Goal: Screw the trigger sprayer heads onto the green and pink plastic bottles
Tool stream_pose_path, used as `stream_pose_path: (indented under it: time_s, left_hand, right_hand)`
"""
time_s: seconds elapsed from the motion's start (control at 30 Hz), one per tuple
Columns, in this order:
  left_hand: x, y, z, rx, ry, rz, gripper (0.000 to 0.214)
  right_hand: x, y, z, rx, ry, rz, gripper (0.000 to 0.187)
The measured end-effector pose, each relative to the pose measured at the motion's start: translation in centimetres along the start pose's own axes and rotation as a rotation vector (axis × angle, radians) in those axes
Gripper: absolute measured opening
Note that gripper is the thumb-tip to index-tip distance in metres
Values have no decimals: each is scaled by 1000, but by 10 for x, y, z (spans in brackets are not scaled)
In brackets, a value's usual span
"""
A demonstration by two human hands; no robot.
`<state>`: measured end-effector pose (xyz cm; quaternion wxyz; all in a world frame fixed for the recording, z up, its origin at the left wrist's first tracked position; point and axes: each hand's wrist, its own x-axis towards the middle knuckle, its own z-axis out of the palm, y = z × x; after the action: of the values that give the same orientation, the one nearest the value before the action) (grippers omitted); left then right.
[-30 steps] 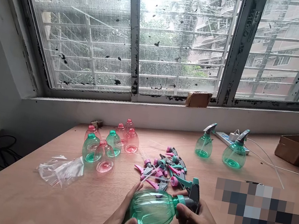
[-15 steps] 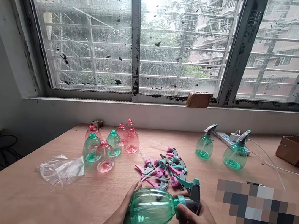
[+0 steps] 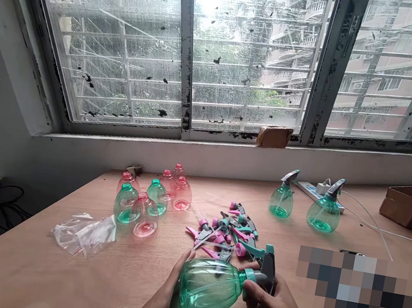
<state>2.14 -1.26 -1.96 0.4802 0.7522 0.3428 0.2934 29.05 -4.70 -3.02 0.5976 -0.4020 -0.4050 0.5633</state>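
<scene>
A clear green spray bottle [image 3: 208, 290] lies on its side between my hands, low over the table's front edge. My left hand [image 3: 170, 301] cups its base. At the neck, my right hand [image 3: 269, 303] grips the green collar of the grey-and-teal trigger spray head [image 3: 268, 268], which sits on the bottle's mouth. A dip tube shows faintly inside the bottle. Just beyond it is a pile of loose trigger spray heads [image 3: 230, 230] in pink, teal and grey, several with white tubes.
Several red and green open bottles [image 3: 145, 228] stand at the left, behind a crumpled plastic bag [image 3: 86, 234]. Two green bottles with spray heads [image 3: 281, 202] stand at the back right, near a power strip [image 3: 309, 191] and a cardboard box [image 3: 406, 205]. A blurred patch covers the right front.
The dip tube inside the held bottle lies at a slightly different angle. Both hands keep nearly the same place and grip.
</scene>
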Motion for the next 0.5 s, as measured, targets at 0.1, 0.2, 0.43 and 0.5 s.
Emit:
stream_pose_path:
  time_s: [0.1,0.2,0.43,0.5]
  left_hand:
    - [-1,3,-2,-33,-20,0,104]
    - [-2,7,-5,-55,-23,2,87]
    - [-1,6,-1,-27,-7,-27,95]
    - [-1,4,1,-17,-1,-17,105]
  right_hand:
    - [0,1,-1,-15,-2,-8,50]
    - [1,4,-3,-34,1,-23,51]
    - [2,5,-4,-23,-17,-25,47]
    - [2,5,-4,-33,-15,-24,47]
